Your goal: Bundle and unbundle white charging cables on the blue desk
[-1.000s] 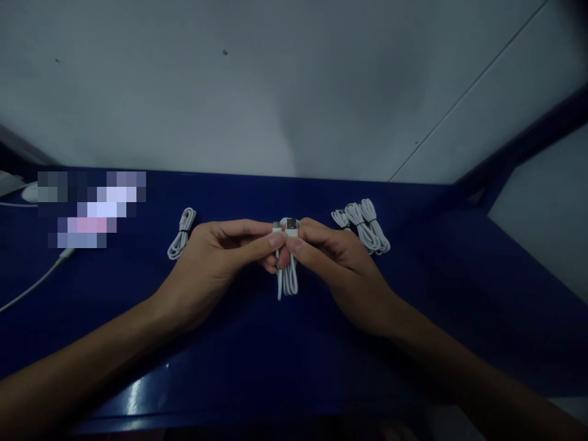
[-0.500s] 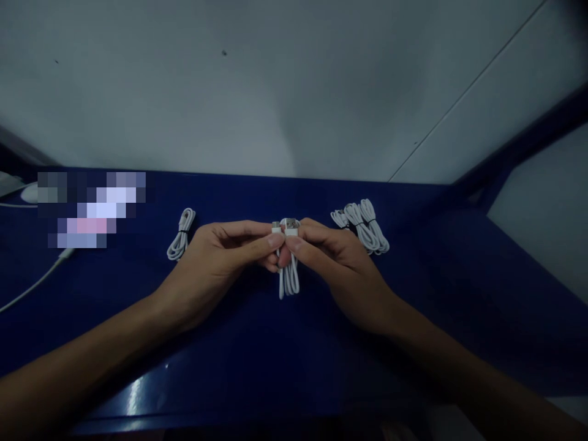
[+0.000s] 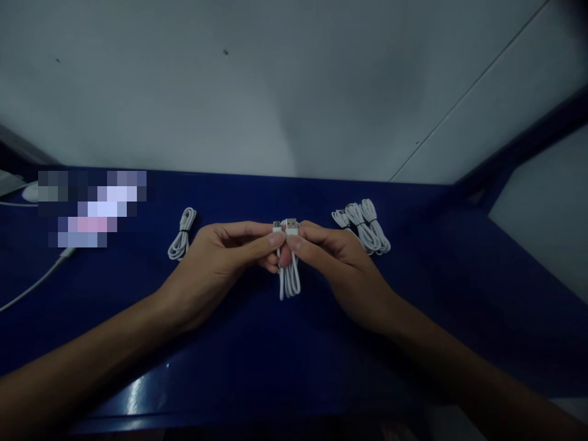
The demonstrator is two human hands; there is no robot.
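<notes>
A coiled white USB cable is held up between my two hands at the middle of the view, its loops hanging below my fingers. My left hand pinches the smaller plug between thumb and forefinger. Beside it, my right hand pinches the wider USB plug. Both metal ends point up and away from me, side by side. The thumbs nearly touch, and part of the coil is hidden behind the fingers.
One bundled white cable with a dark tie lies left of my hands on the blue table. Several more bundled cables lie to the right. A blurred-out device with a cord sits at far left. A pale wall rises behind.
The view has shifted very slightly. The metal face of the wider plug catches the light a little differently, as if tilted slightly; both hands keep the same grip.
</notes>
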